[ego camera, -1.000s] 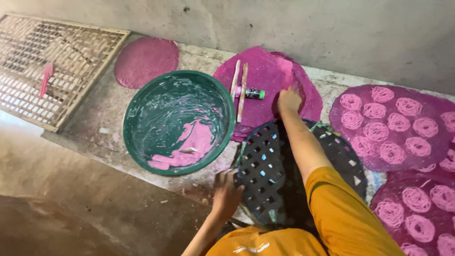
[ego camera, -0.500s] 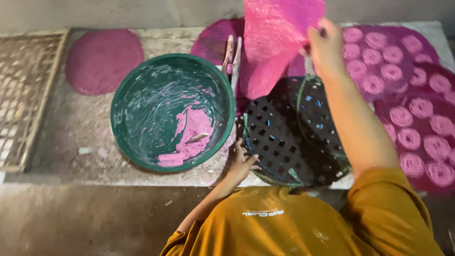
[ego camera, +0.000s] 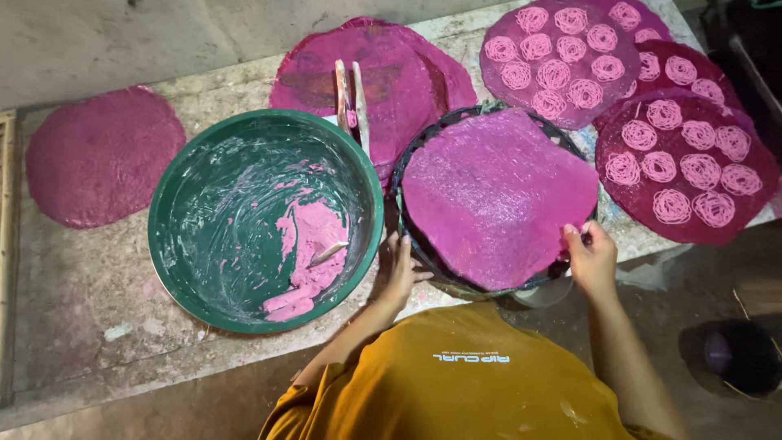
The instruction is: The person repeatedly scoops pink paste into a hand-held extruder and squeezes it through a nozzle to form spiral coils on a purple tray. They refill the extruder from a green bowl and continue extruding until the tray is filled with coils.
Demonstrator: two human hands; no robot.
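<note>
A pink cloth lies spread over a round black perforated tray in front of me. My right hand pinches the cloth's near right edge at the tray's rim. My left hand rests with fingers apart against the tray's left rim, beside a large green basin. The basin holds a lump of pink dough and smears of it on its walls.
Round pink mats with several coiled pink dough spirals lie at the right. A plain pink cloth lies at the left, another behind the basin with two sticks on it. The slab's near edge runs in front.
The pink cloth, held up in my right hand half a second ago, now lies flat over the black tray. My left hand has stayed at the tray's left rim.
</note>
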